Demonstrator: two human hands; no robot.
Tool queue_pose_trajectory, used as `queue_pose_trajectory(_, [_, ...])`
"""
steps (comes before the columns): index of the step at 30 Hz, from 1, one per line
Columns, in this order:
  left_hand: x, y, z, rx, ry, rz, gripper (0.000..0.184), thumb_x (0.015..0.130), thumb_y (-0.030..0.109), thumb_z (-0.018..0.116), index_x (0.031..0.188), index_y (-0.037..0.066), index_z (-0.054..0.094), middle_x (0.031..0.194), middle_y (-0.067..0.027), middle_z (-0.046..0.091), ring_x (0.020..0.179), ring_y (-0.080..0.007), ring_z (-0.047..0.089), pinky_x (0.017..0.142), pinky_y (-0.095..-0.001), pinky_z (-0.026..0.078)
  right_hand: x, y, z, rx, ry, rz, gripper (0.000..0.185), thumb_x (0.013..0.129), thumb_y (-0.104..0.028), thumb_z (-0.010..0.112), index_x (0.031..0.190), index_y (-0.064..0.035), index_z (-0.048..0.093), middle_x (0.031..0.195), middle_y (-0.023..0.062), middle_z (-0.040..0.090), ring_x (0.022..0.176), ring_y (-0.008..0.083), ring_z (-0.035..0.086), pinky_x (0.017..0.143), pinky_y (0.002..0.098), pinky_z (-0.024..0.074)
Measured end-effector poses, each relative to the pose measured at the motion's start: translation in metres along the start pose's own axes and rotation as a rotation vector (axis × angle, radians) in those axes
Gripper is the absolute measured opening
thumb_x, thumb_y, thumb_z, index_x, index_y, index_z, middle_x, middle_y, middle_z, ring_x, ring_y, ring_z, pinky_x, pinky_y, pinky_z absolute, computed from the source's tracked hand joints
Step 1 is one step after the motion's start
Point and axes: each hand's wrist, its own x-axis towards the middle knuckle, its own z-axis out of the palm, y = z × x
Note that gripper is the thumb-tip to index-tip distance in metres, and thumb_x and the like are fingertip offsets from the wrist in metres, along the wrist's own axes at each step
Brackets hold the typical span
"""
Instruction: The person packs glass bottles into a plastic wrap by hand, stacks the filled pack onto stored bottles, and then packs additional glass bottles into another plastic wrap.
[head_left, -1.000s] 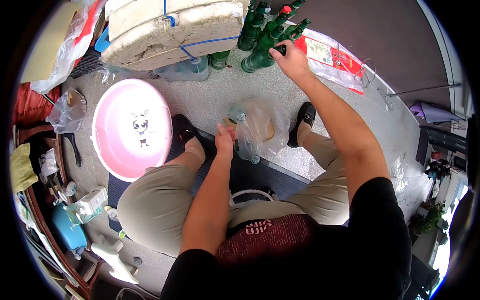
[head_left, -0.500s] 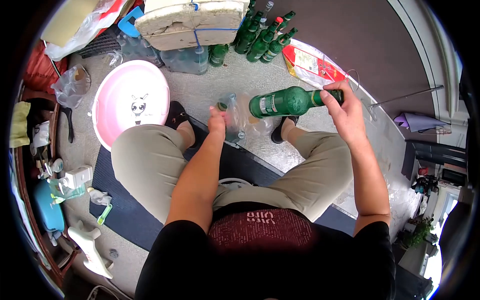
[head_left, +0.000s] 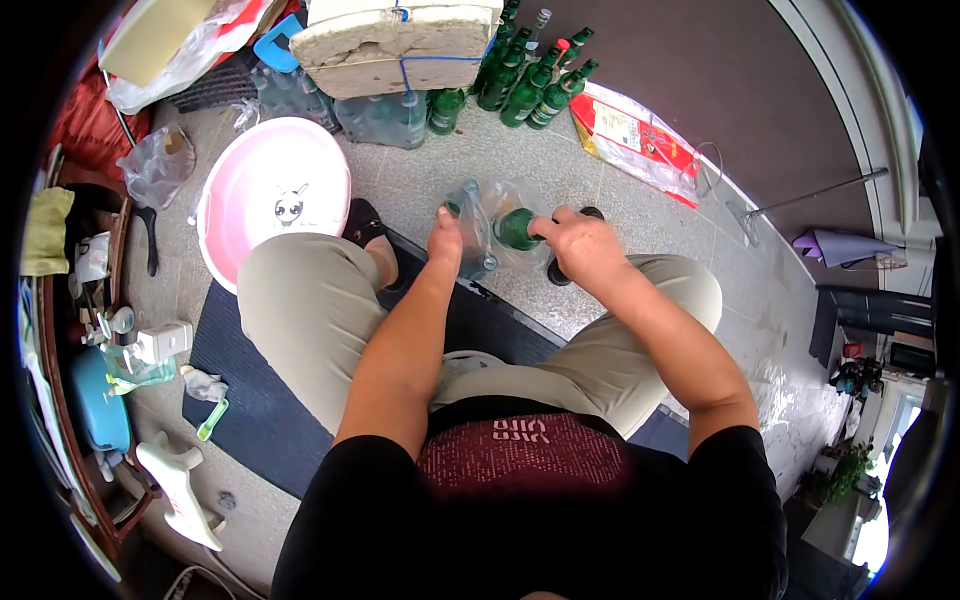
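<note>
My right hand (head_left: 585, 245) is wrapped around the neck of a green glass bottle (head_left: 516, 230). The bottle's body points into the opening of a clear plastic wrapper (head_left: 485, 225) between my feet. On the wrapper's left side, my left hand (head_left: 445, 240) is closed on its edge. A bit of green glass (head_left: 453, 208) shows inside the wrapper near my left fingertips; most of it is hidden.
A pink basin (head_left: 275, 150) stands by my left foot. Several green bottles (head_left: 525, 95) stand against the far wall beside a foam box (head_left: 400, 50) on wrapped bottle packs (head_left: 380, 120). A red printed bag (head_left: 635, 140) lies right of them. A dark mat (head_left: 270, 400) lies under me.
My right hand has brought the green bottle left and down, from beside the wrapper into its opening. My left hand stays on the wrapper. The view has shifted slightly.
</note>
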Motion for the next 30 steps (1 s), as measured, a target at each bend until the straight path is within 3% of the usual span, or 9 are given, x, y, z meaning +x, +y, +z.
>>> queue_pose_trajectory(3, [-0.021,0.015,0.003,0.302,0.272,0.234,0.053,0.096,0.042,0.032,0.106,-0.002,0.059,0.1,-0.0206,0.062,0.088,-0.0348,0.06,0.082,-0.0414,0.045,0.012,-0.002,0.041,-0.139,-0.083,0.012,0.024,0.071,-0.003,0.058,0.094,-0.0128,0.057,0.077,0.0111,0.057,0.067,0.0273,0.062,0.057,0.0365,0.0494])
queue_pose_trajectory(6, [-0.052,0.045,0.013,0.438,0.523,0.894,0.031,0.095,0.024,0.039,0.097,-0.001,0.058,0.087,-0.0177,0.058,0.081,-0.0348,0.058,0.08,-0.0423,0.045,0.024,0.0,0.08,-0.179,-0.067,-0.012,0.014,0.073,-0.008,0.058,0.086,-0.0097,0.057,0.075,0.0109,0.059,0.067,0.0255,0.063,0.056,0.0359,0.0495])
queue_pose_trajectory(7, [-0.059,0.05,0.019,0.443,0.519,0.89,0.031,0.095,0.024,0.039,0.097,-0.001,0.058,0.087,-0.0177,0.058,0.081,-0.0348,0.058,0.08,-0.0423,0.045,0.027,0.003,0.09,-0.215,-0.086,-0.019,0.01,0.073,-0.01,0.058,0.084,-0.009,0.058,0.076,0.0105,0.06,0.069,0.0249,0.064,0.057,0.0354,0.0497])
queue_pose_trajectory(10, [-0.08,0.062,0.042,-0.027,0.124,0.693,0.028,0.098,0.023,0.038,0.098,0.0,0.054,0.09,-0.011,0.059,0.077,-0.016,0.06,0.073,-0.03,0.05,0.035,0.017,0.118,-0.231,-0.033,-0.039,0.007,0.074,-0.012,0.057,0.08,-0.0094,0.059,0.075,0.0092,0.06,0.069,0.0241,0.064,0.057,0.0356,0.0497])
queue_pose_trajectory(17, [-0.092,0.063,0.056,0.08,-0.038,0.623,0.029,0.097,0.022,0.038,0.091,-0.001,0.054,0.091,-0.0127,0.061,0.078,-0.0178,0.062,0.072,-0.0307,0.05,0.037,0.034,0.146,-0.238,0.032,-0.017,0.004,0.077,-0.015,0.055,0.077,-0.012,0.059,0.074,0.0063,0.06,0.069,0.0219,0.064,0.056,0.0366,0.049])
queue_pose_trajectory(20, [-0.098,0.061,0.063,0.335,0.017,0.67,0.03,0.092,0.025,0.043,0.09,0.0,0.059,0.083,-0.0182,0.065,0.078,-0.0289,0.064,0.073,-0.0369,0.049,0.039,0.039,0.139,-0.227,0.101,0.056,0.005,0.077,-0.016,0.055,0.081,-0.013,0.056,0.072,0.0057,0.059,0.071,0.022,0.064,0.054,0.0354,0.0483])
queue_pose_trajectory(22, [-0.095,0.054,0.07,0.501,-0.007,0.436,0.036,0.094,0.029,0.043,0.102,-0.002,0.061,0.106,-0.0149,0.063,0.098,-0.0258,0.058,0.088,-0.0354,0.044,0.043,0.039,0.128,-0.166,0.019,0.293,0.015,0.077,-0.015,0.057,0.09,-0.0124,0.051,0.078,0.0078,0.059,0.073,0.0235,0.065,0.057,0.036,0.0503])
queue_pose_trajectory(25, [-0.092,0.052,0.075,0.295,-0.213,0.124,0.038,0.093,0.029,0.045,0.114,0.0,0.059,0.113,-0.0147,0.06,0.11,-0.0266,0.052,0.095,-0.0364,0.038,0.046,0.043,0.129,0.009,0.102,0.501,0.026,0.077,-0.015,0.061,0.098,-0.011,0.046,0.085,0.0102,0.058,0.076,0.0256,0.064,0.063,0.0365,0.0525])
queue_pose_trajectory(30, [-0.074,0.056,0.086,0.107,-0.349,-0.084,0.046,0.094,0.028,0.046,0.132,0.004,0.042,0.125,-0.0106,0.049,0.114,-0.0224,0.047,0.098,-0.0338,0.036,0.042,0.053,0.136,0.29,0.044,0.827,0.03,0.074,-0.018,0.064,0.099,-0.007,0.049,0.096,0.0151,0.058,0.082,0.0334,0.062,0.071,0.0396,0.0523])
